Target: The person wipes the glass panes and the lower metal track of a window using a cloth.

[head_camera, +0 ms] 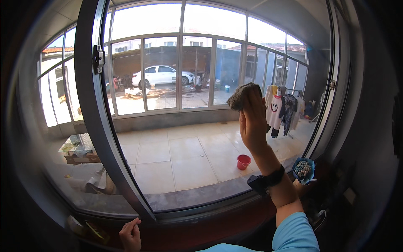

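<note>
My right hand [252, 118] is raised against the large window pane, right of its middle, and presses a folded grey-brown cloth [241, 96] to the glass. A black strap with a small dark device sits on the right wrist. Low at the left, my left hand [130, 234] is loosely curled near the foot of the window's metal frame [126, 163]; nothing shows in it, though its palm side is partly hidden. A black window latch [99, 59] is fixed to the upright frame.
A blue-wrapped bouquet [303, 170] stands at the sill's right end, near a white cable. A yellowish item [96, 231] lies at the lower left. Beyond the glass are a red bucket [243, 162], a rack of clothes [283, 110], a glass-topped table [77, 143] and a white car [163, 75].
</note>
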